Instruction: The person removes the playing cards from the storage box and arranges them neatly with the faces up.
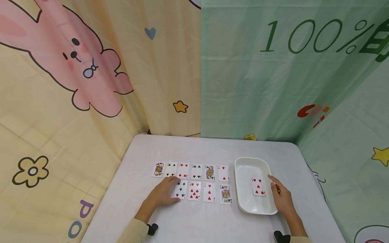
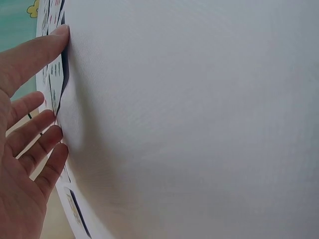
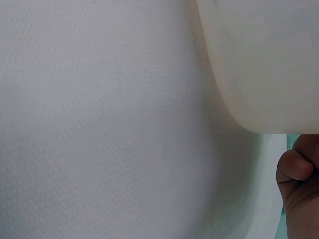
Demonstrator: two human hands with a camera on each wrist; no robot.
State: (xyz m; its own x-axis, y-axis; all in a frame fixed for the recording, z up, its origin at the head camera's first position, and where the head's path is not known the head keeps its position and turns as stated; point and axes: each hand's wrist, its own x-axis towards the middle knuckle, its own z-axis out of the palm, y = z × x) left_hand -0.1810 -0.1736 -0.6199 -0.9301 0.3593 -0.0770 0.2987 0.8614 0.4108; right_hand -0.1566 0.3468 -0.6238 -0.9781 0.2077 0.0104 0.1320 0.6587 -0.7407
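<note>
At the left end of the front row of cards, my left hand (image 1: 165, 193) reaches over a spade playing card (image 1: 181, 190), index finger at its far corner and thumb at its near one. In the left wrist view the thumb (image 2: 52, 42) rests at a card edge and the other fingers spread loosely. My right hand (image 1: 282, 196) grips the right rim of a white tray (image 1: 243, 204), thumb at the inner side. One heart card (image 1: 258, 187) lies face up inside it. The right wrist view has the curled fingers (image 3: 296, 167) beside the tray wall.
A back row of face-up cards runs left of the tray, including a picture card (image 1: 209, 172) and a club card (image 1: 196, 172). More cards follow in the front row, such as a heart card (image 1: 194, 191). Printed curtains (image 1: 170, 67) enclose the white-covered table (image 1: 209, 222).
</note>
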